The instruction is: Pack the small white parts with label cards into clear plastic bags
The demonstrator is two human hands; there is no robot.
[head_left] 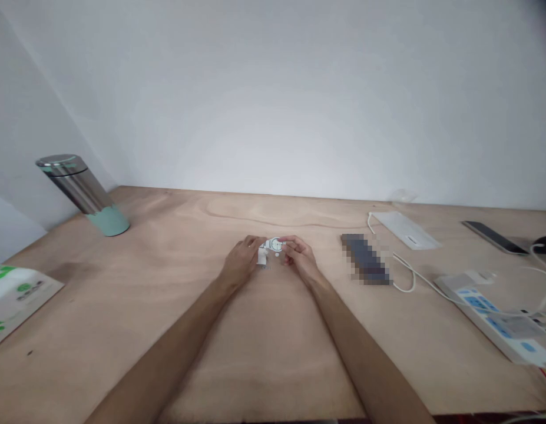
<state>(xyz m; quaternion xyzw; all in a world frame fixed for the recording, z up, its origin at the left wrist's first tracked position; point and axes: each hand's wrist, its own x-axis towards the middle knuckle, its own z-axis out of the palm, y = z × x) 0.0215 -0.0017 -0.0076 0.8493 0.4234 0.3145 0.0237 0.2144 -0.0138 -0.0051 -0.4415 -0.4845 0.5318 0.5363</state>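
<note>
A small white piece with a round, dial-like disc outlined in dark (277, 244) is between my hands, just above or on the wooden table. It looks like a watch, but is too small to be sure. My left hand (245, 258) is closed at its left side, fingers bent over the edge. At the right side, the thumb and fingers of my right hand (300, 254) pinch its edge. Close to my left fingertips is a white scrap (262, 257), with faint grey marks below it. Whether the scrap joins the disc piece I cannot tell.
A steel and mint-green flask (85, 194) stands at the back left, near a white and green bag (23, 300). To the right are a pixelated dark phone (367, 259), a white pouch (405, 229), another phone (494, 237), and a power strip (497, 318) with white cables.
</note>
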